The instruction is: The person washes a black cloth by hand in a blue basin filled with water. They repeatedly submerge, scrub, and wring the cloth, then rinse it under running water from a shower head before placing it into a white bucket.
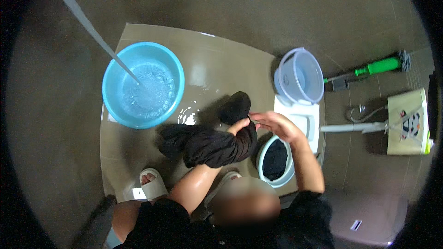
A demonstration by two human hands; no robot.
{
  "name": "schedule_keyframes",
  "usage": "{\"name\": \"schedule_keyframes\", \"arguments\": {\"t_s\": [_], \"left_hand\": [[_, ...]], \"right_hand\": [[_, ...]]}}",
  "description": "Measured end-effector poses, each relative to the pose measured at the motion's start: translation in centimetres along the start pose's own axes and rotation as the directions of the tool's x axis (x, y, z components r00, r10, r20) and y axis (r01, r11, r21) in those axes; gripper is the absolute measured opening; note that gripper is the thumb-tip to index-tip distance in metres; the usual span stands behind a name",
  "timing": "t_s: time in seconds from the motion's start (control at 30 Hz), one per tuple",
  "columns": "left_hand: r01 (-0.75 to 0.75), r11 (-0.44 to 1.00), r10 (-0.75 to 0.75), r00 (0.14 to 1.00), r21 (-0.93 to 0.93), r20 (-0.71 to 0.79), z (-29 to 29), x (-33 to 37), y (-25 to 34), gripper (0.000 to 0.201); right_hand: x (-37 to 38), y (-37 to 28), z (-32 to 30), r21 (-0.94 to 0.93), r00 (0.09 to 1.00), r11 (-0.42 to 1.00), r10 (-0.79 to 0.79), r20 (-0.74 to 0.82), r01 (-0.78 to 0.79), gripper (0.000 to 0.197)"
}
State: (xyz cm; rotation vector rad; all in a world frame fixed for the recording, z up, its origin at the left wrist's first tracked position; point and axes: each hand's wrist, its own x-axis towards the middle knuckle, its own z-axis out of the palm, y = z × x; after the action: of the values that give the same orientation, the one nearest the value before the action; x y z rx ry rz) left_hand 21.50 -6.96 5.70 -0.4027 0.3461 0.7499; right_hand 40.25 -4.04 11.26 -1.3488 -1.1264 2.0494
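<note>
The dark cloth (pixel 207 145) is near the blue basin (pixel 180 83), to its right and closer to the person, bunched around the left hand and wrist. Its long axis runs roughly sideways: one end points left, to below the basin, and the other reaches right, away from the basin, where it bends up. A rounded end there points away from the person, level with the basin's lower part.

The left hand (pixel 238 125), right of the basin, is mostly hidden in the folds; the part that shows is curled onto the cloth, gripping it. The right hand (pixel 279 126), farther right of the basin, is loosely spread, its fingertips at the cloth's edge; whether they touch it I cannot tell.

A stream of water (pixel 98 38) falls into the basin. Well right of the basin stand a pale bucket (pixel 315 76) and, nearer the person, a small tub (pixel 290 175) holding more dark fabric (pixel 275 159). A slipper (pixel 157 186) is below the basin.
</note>
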Motion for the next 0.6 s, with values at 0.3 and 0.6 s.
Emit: {"name": "schedule_keyframes", "arguments": {"t_s": [0.3,0.6], "left_hand": [[0.393,0.916,-0.213,0.654,-0.085,0.726,-0.8,0.6,-2.2,0.07],[0.084,0.978,-0.156,0.9,0.189,0.408,1.3,0.5,-2.5,0.072]], "right_hand": [[4.4,2.3,10.6,0.667,0.873,0.674,-0.482,0.073,0.317,0.06],[4.6,-3.5,4.1,0.79,0.963,0.558,-0.223,-0.154,0.256,0.033]]}}
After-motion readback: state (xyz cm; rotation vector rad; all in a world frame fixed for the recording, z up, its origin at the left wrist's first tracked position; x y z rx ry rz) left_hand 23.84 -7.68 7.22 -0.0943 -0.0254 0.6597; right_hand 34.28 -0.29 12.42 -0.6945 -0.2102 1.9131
